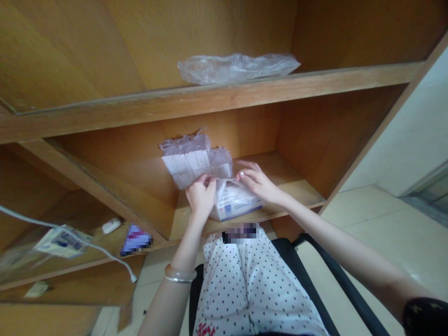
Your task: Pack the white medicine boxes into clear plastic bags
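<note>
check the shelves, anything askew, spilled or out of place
I see no spill. The white cable looks untidy: in this view it crosses a box, and its loose end dangles past the front edge of the left shelf.

Box (238,212) lettering too blurred to read, top veiled by plastic bag (221,189). White cable (26,218) cut off at left edge.
</note>
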